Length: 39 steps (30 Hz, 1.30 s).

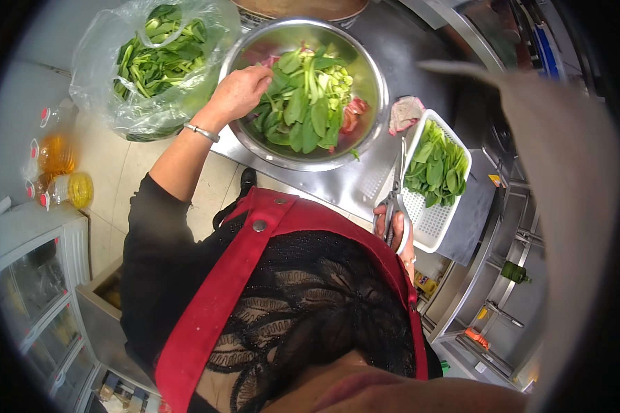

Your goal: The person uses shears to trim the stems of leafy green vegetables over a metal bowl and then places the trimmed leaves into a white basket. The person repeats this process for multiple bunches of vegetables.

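Observation:
A wide stainless steel bowl (pixel 227 124) holds loose leafy greens (pixel 295 111), their cut stem ends at the right, and some reddish pieces (pixel 355 113). Over its left side, my left hand (pixel 244 92) has curled fingers at the edge of the greens; whether they pinch a leaf is hidden. My right hand (pixel 399 229), low by the apron, grips kitchen scissors (pixel 391 201) by the handles, blades pointing away from me. Beside them, a white perforated plastic basket (pixel 424 238) contains more leafy greens (pixel 436 168).
A clear plastic bag (pixel 95 85) full of greens stands left of the bowl. On the steel worktop (pixel 330 187) lies a pink and white cloth (pixel 406 114). Oil bottles (pixel 57 155) stand at the left, and a metal shelf rack (pixel 501 279) at the right. A large pan (pixel 299 9) sits behind the bowl.

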Motion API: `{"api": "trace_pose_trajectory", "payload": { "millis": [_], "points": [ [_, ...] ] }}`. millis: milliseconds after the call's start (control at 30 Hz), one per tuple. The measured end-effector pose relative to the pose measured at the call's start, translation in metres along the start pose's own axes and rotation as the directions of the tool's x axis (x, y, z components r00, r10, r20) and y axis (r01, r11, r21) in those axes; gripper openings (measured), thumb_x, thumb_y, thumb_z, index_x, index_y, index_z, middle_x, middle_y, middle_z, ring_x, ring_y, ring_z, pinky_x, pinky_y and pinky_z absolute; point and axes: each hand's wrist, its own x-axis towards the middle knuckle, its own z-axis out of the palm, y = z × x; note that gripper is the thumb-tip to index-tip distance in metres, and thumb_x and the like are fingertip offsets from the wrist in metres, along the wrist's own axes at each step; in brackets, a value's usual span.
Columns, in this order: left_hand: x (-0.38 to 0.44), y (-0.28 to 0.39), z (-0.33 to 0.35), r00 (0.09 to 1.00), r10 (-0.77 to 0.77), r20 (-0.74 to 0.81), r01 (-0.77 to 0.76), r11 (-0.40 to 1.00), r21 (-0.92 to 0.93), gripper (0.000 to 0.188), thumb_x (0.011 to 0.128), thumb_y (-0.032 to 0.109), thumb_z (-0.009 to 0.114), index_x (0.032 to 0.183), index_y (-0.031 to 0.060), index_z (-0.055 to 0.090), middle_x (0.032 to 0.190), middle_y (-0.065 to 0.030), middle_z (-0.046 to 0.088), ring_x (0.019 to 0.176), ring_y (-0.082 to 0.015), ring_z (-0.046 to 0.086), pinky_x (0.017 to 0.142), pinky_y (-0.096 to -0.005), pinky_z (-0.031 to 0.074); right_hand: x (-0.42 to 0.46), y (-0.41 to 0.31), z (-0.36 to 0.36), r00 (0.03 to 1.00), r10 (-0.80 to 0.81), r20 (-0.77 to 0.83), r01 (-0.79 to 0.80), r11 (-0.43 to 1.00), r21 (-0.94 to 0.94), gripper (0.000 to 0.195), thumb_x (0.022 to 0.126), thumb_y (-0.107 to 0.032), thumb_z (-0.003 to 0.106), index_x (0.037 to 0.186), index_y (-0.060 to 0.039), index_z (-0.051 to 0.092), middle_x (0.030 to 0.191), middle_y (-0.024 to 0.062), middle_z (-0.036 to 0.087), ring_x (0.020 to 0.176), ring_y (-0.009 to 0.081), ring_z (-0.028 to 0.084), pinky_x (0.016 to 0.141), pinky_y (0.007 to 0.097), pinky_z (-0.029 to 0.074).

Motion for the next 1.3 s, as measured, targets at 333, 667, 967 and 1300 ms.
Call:
{"api": "trace_pose_trajectory", "payload": {
  "millis": [333,667,967,1300],
  "points": [
    [-0.018,-0.057,-0.133,0.987,-0.157,-0.042,0.159,0.986,0.056,0.028,0.085,0.029,0.046,0.081,0.0042,0.059,0.074,-0.0164,0.059,0.069,-0.0332,0.057,0.064,-0.0406,0.045,0.025,-0.01,0.085,0.996,-0.067,-0.05,0.067,0.998,-0.013,0.059,0.08,-0.057,0.05,0.093,0.0008,0.055,0.057,-0.0008,0.046,0.048,0.0085,0.042,0.042,0.0217,0.03],
    [-0.022,-0.249,-0.159,0.826,-0.459,-0.327,0.552,0.774,0.309,0.024,0.081,0.019,0.043,0.09,0.0055,0.06,0.092,-0.0194,0.06,0.091,-0.0355,0.056,0.078,-0.0419,0.045,0.027,0.004,0.108,0.993,-0.002,-0.114,-0.003,0.999,-0.043,0.057,0.083,-0.055,0.046,0.092,-0.0001,0.055,0.059,-0.0021,0.044,0.05,0.008,0.039,0.046,0.0221,0.027],
    [0.014,-0.308,-0.156,0.57,-0.735,-0.366,0.821,0.51,0.255,0.033,0.078,0.013,0.048,0.11,0.0067,0.055,0.106,-0.0184,0.057,0.104,-0.0306,0.053,0.085,-0.0386,0.044,0.038,-0.007,0.108,0.993,0.029,-0.117,-0.033,0.999,-0.032,0.056,0.082,-0.055,0.047,0.093,-0.0009,0.056,0.06,-0.0011,0.045,0.052,0.0091,0.042,0.046,0.0225,0.029],
    [-0.02,-0.246,-0.179,0.823,-0.513,-0.244,0.301,0.758,-0.578,0.02,0.079,0.018,0.057,0.094,0.0049,0.055,0.09,-0.0124,0.062,0.083,-0.0189,0.059,0.075,-0.0347,0.048,0.036,-0.006,0.102,0.996,-0.006,-0.086,0.004,1.0,-0.023,0.059,0.079,-0.056,0.052,0.092,0.0006,0.057,0.058,0.0003,0.046,0.052,0.0099,0.044,0.046,0.0229,0.03]
  ]
}}
